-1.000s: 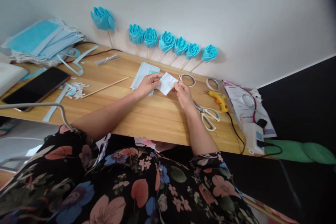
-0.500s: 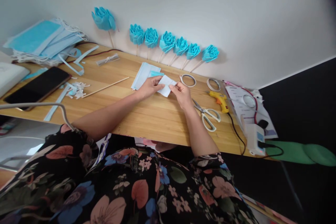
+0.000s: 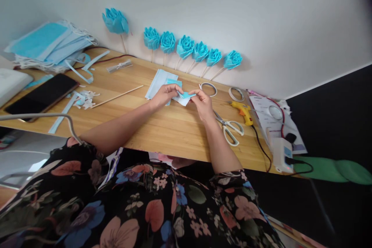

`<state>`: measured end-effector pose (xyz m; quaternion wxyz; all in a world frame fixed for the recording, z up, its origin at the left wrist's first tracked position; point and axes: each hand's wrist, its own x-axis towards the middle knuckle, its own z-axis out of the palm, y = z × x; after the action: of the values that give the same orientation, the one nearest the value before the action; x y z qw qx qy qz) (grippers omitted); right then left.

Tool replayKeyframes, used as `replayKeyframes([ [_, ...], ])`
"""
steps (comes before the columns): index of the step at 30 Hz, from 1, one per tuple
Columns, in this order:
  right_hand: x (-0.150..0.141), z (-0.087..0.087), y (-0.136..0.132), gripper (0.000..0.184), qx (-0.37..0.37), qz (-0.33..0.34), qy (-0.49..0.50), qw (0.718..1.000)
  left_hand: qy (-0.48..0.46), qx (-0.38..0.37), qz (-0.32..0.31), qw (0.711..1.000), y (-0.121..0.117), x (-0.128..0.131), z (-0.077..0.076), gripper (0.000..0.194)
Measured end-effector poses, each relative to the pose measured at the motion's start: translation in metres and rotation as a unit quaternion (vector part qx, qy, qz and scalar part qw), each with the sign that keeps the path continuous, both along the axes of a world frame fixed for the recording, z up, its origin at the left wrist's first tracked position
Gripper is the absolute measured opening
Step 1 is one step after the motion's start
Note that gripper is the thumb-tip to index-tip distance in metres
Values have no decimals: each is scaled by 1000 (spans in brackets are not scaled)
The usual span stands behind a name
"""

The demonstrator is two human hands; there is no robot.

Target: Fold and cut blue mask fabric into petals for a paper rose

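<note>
- Your left hand (image 3: 166, 96) and right hand (image 3: 202, 104) pinch opposite sides of a small cloth square (image 3: 183, 101), its far edge folded over and showing blue, above the wooden table (image 3: 162, 135).
- Scissors (image 3: 225, 122) lie beside your right forearm (image 3: 220, 145).
- Just past your left hand, flat mask pieces (image 3: 158, 81) lie overlapping.
- Seven blue flowers (image 3: 185, 46) lean against the wall (image 3: 261, 27).

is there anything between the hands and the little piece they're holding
Nothing visible: the left hand and right hand both grip the white-and-blue piece directly, at opposite sides. The scissors lie off to the right, not in between.
</note>
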<state>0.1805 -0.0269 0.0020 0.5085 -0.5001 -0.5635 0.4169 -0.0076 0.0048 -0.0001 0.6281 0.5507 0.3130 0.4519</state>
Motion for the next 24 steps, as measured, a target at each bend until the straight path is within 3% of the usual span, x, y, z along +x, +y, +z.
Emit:
replayKeyframes([
  [4,1,-2,0,26,-9,9,6,1000,12,13,9,1000,0,0,2,10],
  [9,1,-2,-1,42,-31,42,11,999,-17,7,18,1000,1,0,2,28],
  [13,2,-3,-2,34,-29,68,-1,997,21,23,25,999,1,-2,4,25],
  [20,4,1,0,36,-2,-6,-34,999,8,6,1,1000,3,-1,4,40],
  [24,2,2,0,37,4,-18,-22,1000,-12,-33,-2,999,6,-1,2,37],
])
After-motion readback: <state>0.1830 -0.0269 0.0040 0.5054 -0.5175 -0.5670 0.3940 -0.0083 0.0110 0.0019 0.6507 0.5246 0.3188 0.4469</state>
